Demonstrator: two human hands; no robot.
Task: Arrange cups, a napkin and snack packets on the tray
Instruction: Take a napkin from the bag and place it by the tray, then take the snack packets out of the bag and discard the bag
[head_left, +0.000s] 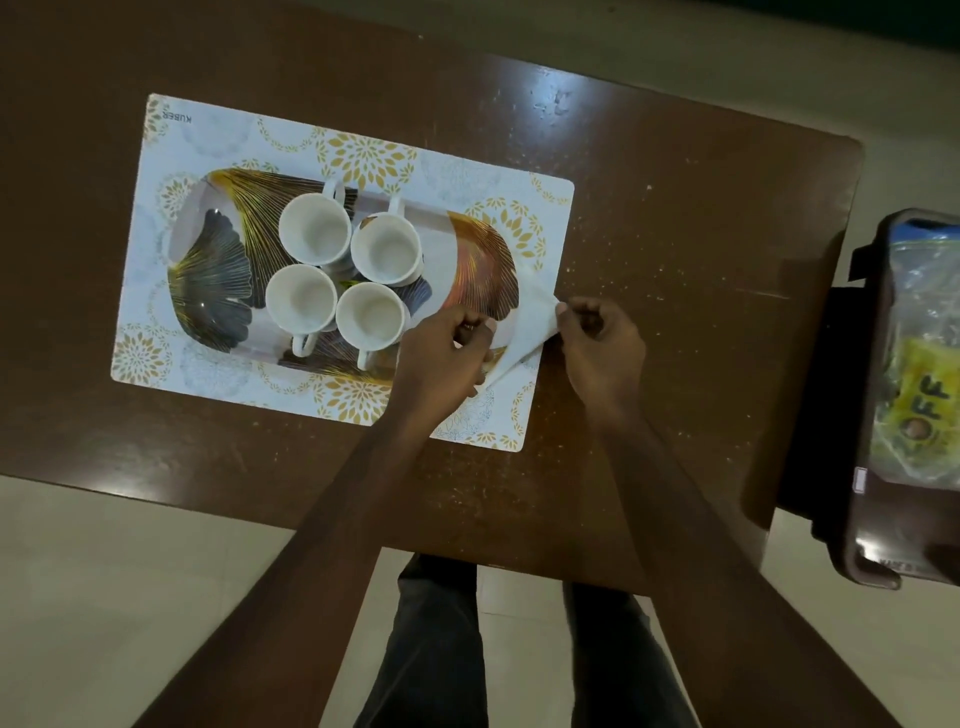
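A tray (208, 270) with a dark and gold leaf pattern lies on a white placemat (218, 135). Several white cups (315, 228) stand empty in a tight cluster at its middle. A white napkin (527, 322) hangs over the tray's right end. My left hand (441, 358) pinches the napkin's left side and my right hand (602, 348) pinches its right corner. Snack packets (919, 374), one yellow, lie in a dark container at the right edge.
The brown table (675, 234) carries the placemat. The dark container (872, 415) with the packets sits on a dark stand beside the table's right edge. Pale floor and my legs show below the table's near edge.
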